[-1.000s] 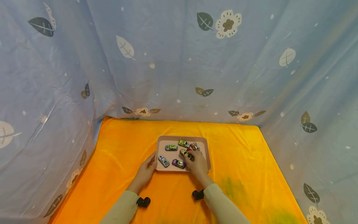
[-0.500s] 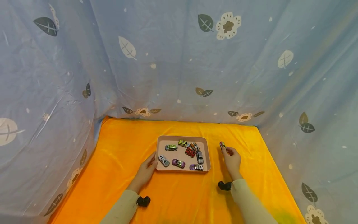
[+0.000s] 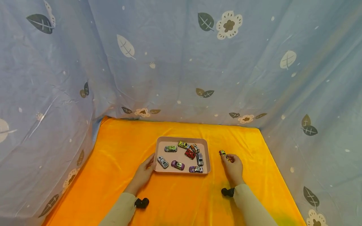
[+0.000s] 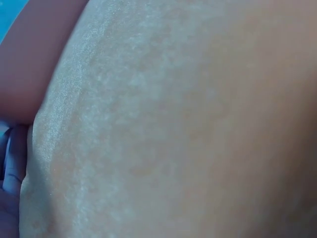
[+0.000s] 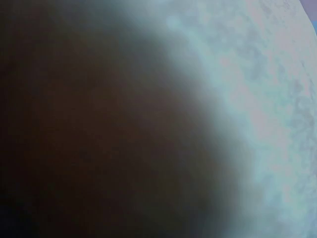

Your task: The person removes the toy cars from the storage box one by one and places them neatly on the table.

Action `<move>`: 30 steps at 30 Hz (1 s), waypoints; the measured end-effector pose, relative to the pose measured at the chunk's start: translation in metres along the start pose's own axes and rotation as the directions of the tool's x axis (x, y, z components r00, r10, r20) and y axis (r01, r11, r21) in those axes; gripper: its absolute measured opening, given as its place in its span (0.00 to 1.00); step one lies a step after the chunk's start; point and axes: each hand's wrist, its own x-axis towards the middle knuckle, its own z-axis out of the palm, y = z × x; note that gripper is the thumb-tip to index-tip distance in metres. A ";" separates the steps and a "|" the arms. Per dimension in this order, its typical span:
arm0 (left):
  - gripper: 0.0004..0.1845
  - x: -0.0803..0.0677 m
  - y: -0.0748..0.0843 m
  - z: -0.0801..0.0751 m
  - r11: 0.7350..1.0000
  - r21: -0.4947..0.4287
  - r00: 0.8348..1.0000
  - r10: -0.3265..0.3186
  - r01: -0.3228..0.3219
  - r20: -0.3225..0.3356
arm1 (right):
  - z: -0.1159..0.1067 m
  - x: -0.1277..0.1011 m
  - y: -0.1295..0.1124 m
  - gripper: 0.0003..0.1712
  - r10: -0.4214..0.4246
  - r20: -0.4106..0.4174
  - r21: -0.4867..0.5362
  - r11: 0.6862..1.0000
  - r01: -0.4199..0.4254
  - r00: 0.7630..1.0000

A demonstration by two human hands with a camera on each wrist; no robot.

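Note:
A shallow pink tray (image 3: 182, 174) holds several small toy cars, among them a red one (image 3: 190, 154), a purple one (image 3: 178, 165) and a white one (image 3: 162, 162). My left hand (image 3: 142, 172) holds the tray by its left side, near the front corner. To the right of the tray, my right hand (image 3: 234, 168) pinches a yellow and red toy car (image 3: 223, 153) between thumb and fingers, low over the cloth; whether the car touches it I cannot tell. Blurred skin fills most of both wrist views, with a few left fingers (image 4: 14, 158) at the left edge.
An orange-yellow cloth (image 3: 124, 138) covers the table. Pale blue curtains (image 3: 167, 62) with leaf and flower prints enclose the back and both sides. A black wrist device (image 3: 142, 203) sits on each forearm.
My right hand has lifted the yellow and red car out of the tray, carried it right and lowered it slightly toward me. My left hand has stayed at the tray.

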 end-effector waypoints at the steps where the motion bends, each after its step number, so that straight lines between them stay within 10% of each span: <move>1: 0.29 0.000 0.000 -0.001 1.000 0.002 1.000 0.001 -0.001 0.003 | 0.000 -0.001 -0.001 0.27 0.006 0.007 0.006 1.000 -0.006 1.000; 20: 0.29 0.000 0.005 -0.004 1.000 -0.027 1.000 -0.015 0.016 0.011 | -0.007 0.000 -0.003 0.31 0.020 0.028 0.124 0.992 -0.023 0.999; 30: 0.29 -0.002 0.005 -0.001 0.999 -0.029 1.000 -0.020 0.021 0.017 | -0.015 -0.002 -0.033 0.37 -0.108 0.117 0.106 0.990 0.096 0.987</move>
